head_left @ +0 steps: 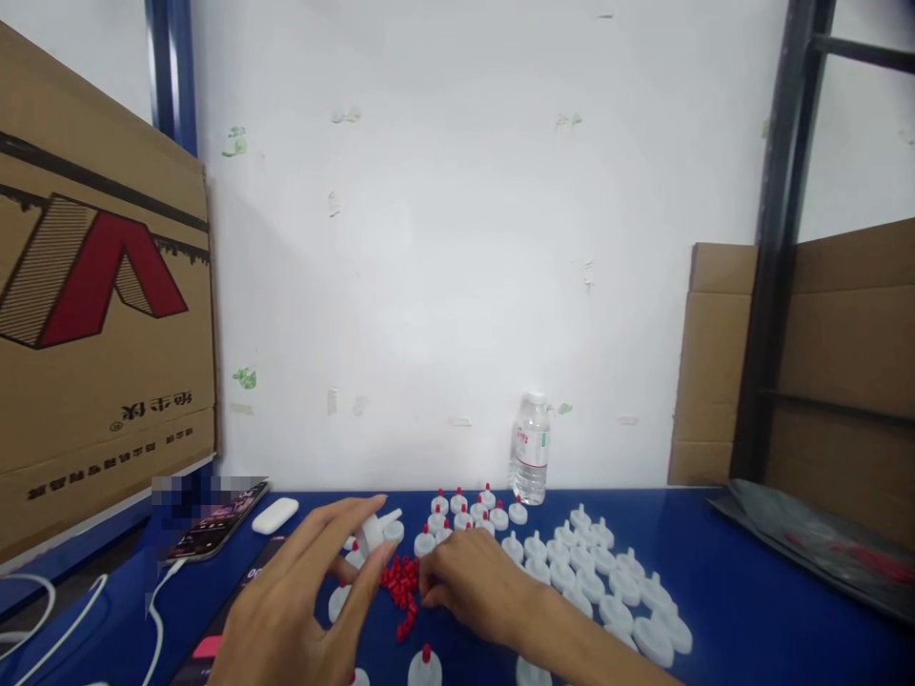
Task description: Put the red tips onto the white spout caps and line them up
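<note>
Between thumb and fingers, my left hand (pixel 307 591) grips a white nozzle cap (pixel 372 535), its narrow spout tilted up to the right. My right hand (pixel 472 581) is closed, fingertips down at the right edge of a pile of small red tips (pixel 401 576); what it pinches is hidden. Behind it stand several white nozzle caps with red tips on their spouts (pixel 498 517). Right of my right wrist, many white nozzle caps with bare spouts (pixel 590 583) spread over the blue table. Another red-tipped cap (pixel 425 667) sits near the front edge.
A water bottle (pixel 531 453) stands against the white wall. At left are a phone (pixel 218 524) with a white cable, a white case (pixel 275 515), another dark device (pixel 229 610) and a large cardboard box (pixel 107 286). A grey plastic bag (pixel 822 553) lies at right.
</note>
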The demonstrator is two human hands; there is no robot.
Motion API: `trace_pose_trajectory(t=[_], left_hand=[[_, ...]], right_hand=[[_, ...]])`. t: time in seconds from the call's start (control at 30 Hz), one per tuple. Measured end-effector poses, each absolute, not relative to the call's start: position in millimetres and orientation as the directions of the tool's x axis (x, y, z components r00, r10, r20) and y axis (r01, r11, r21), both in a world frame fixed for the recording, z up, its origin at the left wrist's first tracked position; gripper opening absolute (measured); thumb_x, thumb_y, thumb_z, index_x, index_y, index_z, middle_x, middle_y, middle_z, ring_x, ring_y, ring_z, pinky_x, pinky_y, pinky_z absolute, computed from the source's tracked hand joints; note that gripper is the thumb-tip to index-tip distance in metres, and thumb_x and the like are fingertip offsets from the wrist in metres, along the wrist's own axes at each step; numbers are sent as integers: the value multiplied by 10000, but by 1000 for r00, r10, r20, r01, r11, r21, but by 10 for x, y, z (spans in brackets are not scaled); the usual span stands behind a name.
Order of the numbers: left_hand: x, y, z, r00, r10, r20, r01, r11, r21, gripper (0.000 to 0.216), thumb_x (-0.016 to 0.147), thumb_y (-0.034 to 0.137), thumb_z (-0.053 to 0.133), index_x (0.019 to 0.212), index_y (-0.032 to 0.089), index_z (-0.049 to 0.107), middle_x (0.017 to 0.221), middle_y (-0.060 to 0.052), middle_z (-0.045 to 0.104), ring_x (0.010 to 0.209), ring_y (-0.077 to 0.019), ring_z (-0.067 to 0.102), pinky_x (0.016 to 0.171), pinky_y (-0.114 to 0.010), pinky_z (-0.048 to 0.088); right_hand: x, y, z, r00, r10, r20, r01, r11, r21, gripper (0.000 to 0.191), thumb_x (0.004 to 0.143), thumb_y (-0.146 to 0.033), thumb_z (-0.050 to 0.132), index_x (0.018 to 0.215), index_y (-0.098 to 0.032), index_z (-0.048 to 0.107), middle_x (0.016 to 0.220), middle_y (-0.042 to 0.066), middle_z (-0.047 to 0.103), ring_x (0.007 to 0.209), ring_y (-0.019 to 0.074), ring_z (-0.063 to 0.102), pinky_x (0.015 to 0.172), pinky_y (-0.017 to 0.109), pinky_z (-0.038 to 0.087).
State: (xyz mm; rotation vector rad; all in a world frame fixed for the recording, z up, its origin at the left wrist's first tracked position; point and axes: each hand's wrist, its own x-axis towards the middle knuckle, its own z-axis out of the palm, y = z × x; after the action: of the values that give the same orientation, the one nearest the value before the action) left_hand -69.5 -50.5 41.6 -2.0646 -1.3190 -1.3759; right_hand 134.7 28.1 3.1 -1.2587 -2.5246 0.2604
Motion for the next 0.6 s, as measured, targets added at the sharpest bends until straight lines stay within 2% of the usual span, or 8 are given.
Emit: trace_pose_trajectory(t=[0.1,0.17,0.23,0.3,0.33,0.4,0.6], left_hand=[[-703,-490,412,78,575,814,835,-484,262,323,929,502,577,1151,303,702,932,26,774,585,-126,712,515,-183,565],[-710,-474,408,66,601,796,838,-467,282,352,927,512,574,1183,305,698,924,25,783,568,-128,713,491,-180,560],[-720,-458,405,58,605,794,838,-462,292,397,929,518,564,1236,294,679,943,15,790,564,-130,719,481,-178,557],[-733,-447,401,56,600,798,835,-467,293,419,930,517,559,1259,281,669,940,8,797,577,-139,730,487,-178,558],[-738,-444,399,57,599,799,834,-469,292,418,929,516,559,1254,279,672,925,9,800,588,-145,737,494,-180,561],[-746,-443,396,62,599,798,832,-473,291,398,924,513,566,1229,286,684,877,18,804,607,-157,747,509,-183,569],[-726,-473,412,72,576,814,814,-505,286,353,917,534,583,1179,319,681,860,59,799,586,-133,741,482,-158,559]], right_hand=[[1411,321,165,-517,811,273,712,585,-389,66,863,-195,710,892,-218,766,854,30,793,847,214,739,747,276,498],[1447,332,301,-448,825,343,641,564,-520,157,958,-274,604,1015,-193,726,914,47,787,837,179,737,714,247,509],[1463,309,442,-357,846,395,426,524,-738,270,978,-367,573,1124,-167,682,942,70,778,824,173,734,664,237,510],[1451,248,555,-276,872,404,117,448,-886,353,924,-434,647,1139,-157,689,955,83,774,805,175,725,634,237,496],[1434,205,595,-255,881,399,-4,411,-911,368,888,-450,691,1111,-157,710,959,85,774,800,173,719,635,235,487],[1384,107,642,-250,887,388,-111,371,-922,362,853,-475,730,1025,-157,749,950,87,774,800,163,707,649,230,474],[1224,-136,655,-307,887,346,-185,301,-936,363,775,-493,808,921,-163,766,850,60,762,780,168,699,634,230,459]])
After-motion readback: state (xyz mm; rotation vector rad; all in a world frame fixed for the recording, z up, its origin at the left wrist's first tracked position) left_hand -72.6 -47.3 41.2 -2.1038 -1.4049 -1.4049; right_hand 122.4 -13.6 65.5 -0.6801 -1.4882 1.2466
